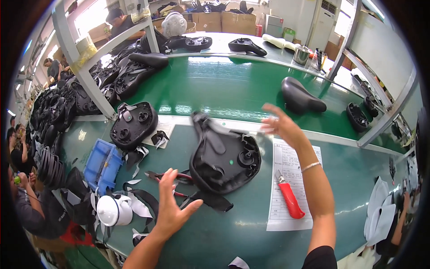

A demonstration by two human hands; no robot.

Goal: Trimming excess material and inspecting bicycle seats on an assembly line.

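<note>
A black bicycle saddle (208,157) lies underside up on the green worktable in front of me, its narrow nose blurred. My left hand (172,213) holds nothing, thumb and fingers apart, just left of the saddle's near edge. Partly behind its fingers are pliers (179,194) with red handles. A black strip of material (217,201) sticks out under the saddle. My right hand (284,127) is raised at the table's far edge, right of the saddle, its fingers apart, blurred and empty. Below that forearm, a red-handled utility knife (291,199) rests on a printed sheet (277,219).
Another upturned saddle (134,125), a blue plastic box (103,163), a white enamel mug (114,210) and scraps stand left. Beyond runs a green conveyor belt (215,85) carrying a black saddle (300,96). Metal posts (85,67) frame it. Saddles pile up far left, near other people.
</note>
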